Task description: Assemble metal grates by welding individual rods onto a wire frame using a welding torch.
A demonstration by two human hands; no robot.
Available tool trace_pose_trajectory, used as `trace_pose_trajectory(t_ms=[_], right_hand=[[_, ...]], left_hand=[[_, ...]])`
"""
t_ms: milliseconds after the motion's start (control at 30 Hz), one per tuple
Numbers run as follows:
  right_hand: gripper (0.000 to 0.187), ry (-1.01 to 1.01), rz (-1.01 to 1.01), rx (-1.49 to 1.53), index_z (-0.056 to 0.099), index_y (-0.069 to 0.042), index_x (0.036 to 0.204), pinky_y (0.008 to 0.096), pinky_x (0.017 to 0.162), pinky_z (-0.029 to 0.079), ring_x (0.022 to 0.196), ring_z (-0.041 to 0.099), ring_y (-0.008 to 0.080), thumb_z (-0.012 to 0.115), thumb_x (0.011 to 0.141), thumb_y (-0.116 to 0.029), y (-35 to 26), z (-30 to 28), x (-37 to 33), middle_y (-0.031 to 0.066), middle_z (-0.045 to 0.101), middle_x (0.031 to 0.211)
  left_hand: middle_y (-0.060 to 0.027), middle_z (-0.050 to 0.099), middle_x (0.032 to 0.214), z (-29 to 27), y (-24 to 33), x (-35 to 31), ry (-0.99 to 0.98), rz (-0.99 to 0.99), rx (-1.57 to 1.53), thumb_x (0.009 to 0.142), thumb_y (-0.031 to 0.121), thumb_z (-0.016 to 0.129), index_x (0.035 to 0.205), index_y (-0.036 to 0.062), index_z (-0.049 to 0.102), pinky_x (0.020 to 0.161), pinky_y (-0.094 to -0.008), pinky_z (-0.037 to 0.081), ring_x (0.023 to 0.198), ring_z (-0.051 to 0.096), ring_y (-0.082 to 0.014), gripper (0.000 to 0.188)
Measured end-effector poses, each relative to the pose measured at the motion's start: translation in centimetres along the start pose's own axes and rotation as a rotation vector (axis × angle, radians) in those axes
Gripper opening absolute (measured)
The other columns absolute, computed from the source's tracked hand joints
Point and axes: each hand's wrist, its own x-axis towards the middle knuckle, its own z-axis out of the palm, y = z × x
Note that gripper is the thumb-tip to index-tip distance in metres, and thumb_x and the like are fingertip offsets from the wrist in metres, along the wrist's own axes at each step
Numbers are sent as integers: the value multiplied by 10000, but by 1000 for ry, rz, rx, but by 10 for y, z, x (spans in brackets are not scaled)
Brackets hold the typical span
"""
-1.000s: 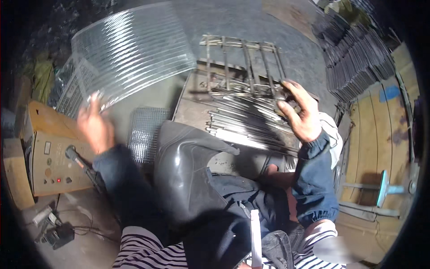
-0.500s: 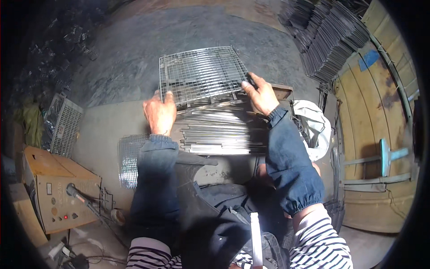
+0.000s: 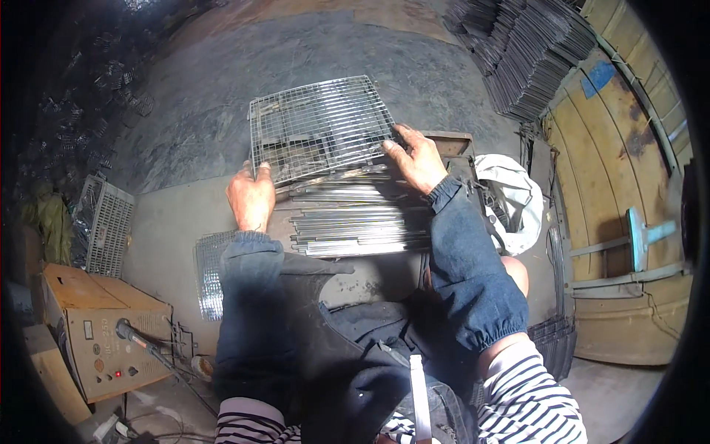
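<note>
Between my two hands a rectangular wire mesh panel [image 3: 322,122] is held up, tilted, its far edge resting on nothing that I can see. My left hand [image 3: 250,198] grips its near left corner, thumb on top. At the near right corner my right hand [image 3: 418,159] pinches the edge between thumb and fingers. Just below the panel lies a stack of thin metal rods [image 3: 359,222], side by side on a low bench. Another mesh panel [image 3: 209,274] lies on the floor beside my left forearm, which partly covers it.
An orange-topped machine [image 3: 111,333] with a cable stands at lower left, near a light plastic crate [image 3: 111,226]. To the right are a white sack [image 3: 518,196] and a yellowish metal panel [image 3: 606,192]. Stacked dark mesh panels [image 3: 543,63] fill the far right; wire pieces lie far left.
The mesh panel and both hands have shifted slightly left in the picture, and the panel's tilt has altered a little. Both hands keep their grip; the whole view has turned slightly.
</note>
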Motion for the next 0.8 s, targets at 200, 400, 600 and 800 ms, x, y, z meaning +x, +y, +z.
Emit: trace_pose_trajectory(t_ms=[200,400,600,800], right_hand=[[626,-58,2,-118,576,77,1330,454,1150,366,1351,475,455,663,933,-399,7,-5,-1,368,520,1378],[571,-27,-12,-150,616,79,1270,444,1109,414,1309,531,413,685,922,-369,4,-74,-38,300,597,1328],[532,-405,145,-398,601,38,1282,474,1013,472,1154,602,430,693,839,-243,62,-119,-135,272,649,1190],[429,-380,285,-261,635,0,1219,470,908,523,1014,663,428,707,842,-194,103,-128,-153,268,693,1014]], left_hand=[[-306,699,1047,0,12,1,-65,29,82,881,299,677,1201,-59,678,937,-462,506,1059,673,-442,481],[-296,708,1027,-6,-4,6,-111,-32,86,815,269,690,1157,-4,717,912,-446,529,1038,690,-417,439],[-229,666,1131,3,30,-8,279,523,25,813,208,731,1165,-19,688,982,-449,495,1100,593,-380,421],[-217,642,1238,61,127,-61,-331,963,99,801,186,763,1217,-71,638,1079,-432,442,1244,543,-369,505]])
